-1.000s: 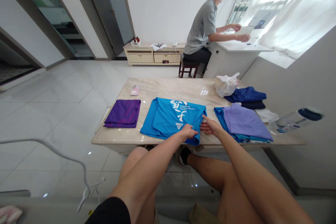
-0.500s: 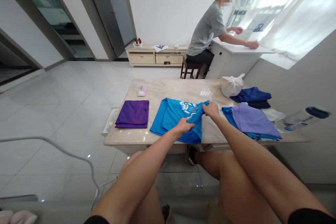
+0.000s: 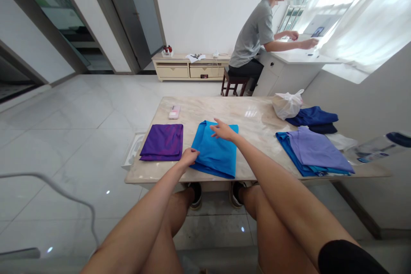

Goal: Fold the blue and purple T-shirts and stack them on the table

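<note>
A bright blue T-shirt lies folded into a rough square on the marble-topped table, its white print now out of sight. My left hand is closed on the shirt's left edge, thumb and fingers pinched together. Over the shirt's far part is my right hand, fingers spread and holding nothing; whether it touches the cloth I cannot tell. To the left of the shirt lies a folded purple garment, close to my left hand.
On the table are a small pink box, a white plastic bag, dark blue clothes, a lavender garment on blue ones, and a clear bottle. Beyond, a person sits at a white desk.
The shirt's right side has been folded over to the left, covering the print. My left hand moved left to the shirt's edge; my right hand let go and moved left above it.
</note>
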A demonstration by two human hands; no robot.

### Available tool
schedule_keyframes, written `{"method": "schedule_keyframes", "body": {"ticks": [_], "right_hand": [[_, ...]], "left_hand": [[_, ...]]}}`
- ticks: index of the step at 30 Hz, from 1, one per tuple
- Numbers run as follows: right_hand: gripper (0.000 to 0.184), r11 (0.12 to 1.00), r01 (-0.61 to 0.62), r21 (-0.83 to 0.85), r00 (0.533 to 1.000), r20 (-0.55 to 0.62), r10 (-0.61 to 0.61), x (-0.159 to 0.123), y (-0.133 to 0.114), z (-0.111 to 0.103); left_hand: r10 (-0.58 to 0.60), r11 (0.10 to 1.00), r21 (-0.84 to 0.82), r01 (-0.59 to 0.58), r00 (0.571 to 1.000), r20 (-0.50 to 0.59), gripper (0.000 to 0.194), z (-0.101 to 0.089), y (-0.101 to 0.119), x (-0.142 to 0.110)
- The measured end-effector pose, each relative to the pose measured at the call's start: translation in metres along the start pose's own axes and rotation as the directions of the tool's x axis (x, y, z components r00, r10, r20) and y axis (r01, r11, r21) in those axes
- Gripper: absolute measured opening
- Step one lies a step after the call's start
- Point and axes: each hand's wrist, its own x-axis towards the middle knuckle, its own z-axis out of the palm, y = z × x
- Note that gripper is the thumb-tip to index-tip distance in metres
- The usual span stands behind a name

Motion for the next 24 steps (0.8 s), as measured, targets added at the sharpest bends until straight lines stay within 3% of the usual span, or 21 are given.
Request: {"method": "schedule_keyframes", "body": {"ticks": [3,5,8,10,12,16,21,24], "right_hand": [[0.055,0.944,0.051,-0.327,0.994,0.108,-0.016,-0.011,0.003,0.006],[0.043,0.902,0.070,-0.426,0.990,0.138,-0.012,-0.020,0.010,0.003],[0.029,0.867,0.076,-0.493,0.982,0.187,0.021,-0.035,0.023,-0.004],[0.027,0.844,0.070,-0.532,0.978,0.205,0.048,-0.044,0.030,-0.009],[0.028,0.829,0.065,-0.556,0.975,0.211,0.065,-0.050,0.035,-0.012],[0.028,0.817,0.056,-0.574,0.973,0.215,0.084,-0.057,0.041,-0.015],[0.025,0.826,0.036,-0.562,0.980,0.183,0.082,-0.058,0.043,-0.015],[0.023,0.832,0.015,-0.554,0.983,0.161,0.090,-0.057,0.043,-0.016]], "left_hand": [[-0.024,0.995,0.094,0.028,0.999,-0.037,0.025,-0.006,-0.011,0.006],[0.026,0.980,0.201,-0.011,0.997,-0.073,0.025,-0.006,-0.013,0.006],[0.192,0.847,0.517,-0.127,0.979,-0.074,0.026,-0.002,-0.011,0.004],[0.241,0.742,0.649,-0.165,0.970,-0.029,0.018,0.001,-0.009,0.001],[0.226,0.730,0.664,-0.165,0.974,-0.006,0.013,0.002,-0.006,0.000],[0.200,0.749,0.643,-0.159,0.980,0.010,0.031,0.002,-0.004,0.000],[0.102,0.904,0.420,-0.074,0.994,-0.043,0.029,0.002,0.005,-0.002],[-0.002,0.926,0.378,0.004,1.000,-0.005,0.025,0.009,0.015,-0.004]]}}
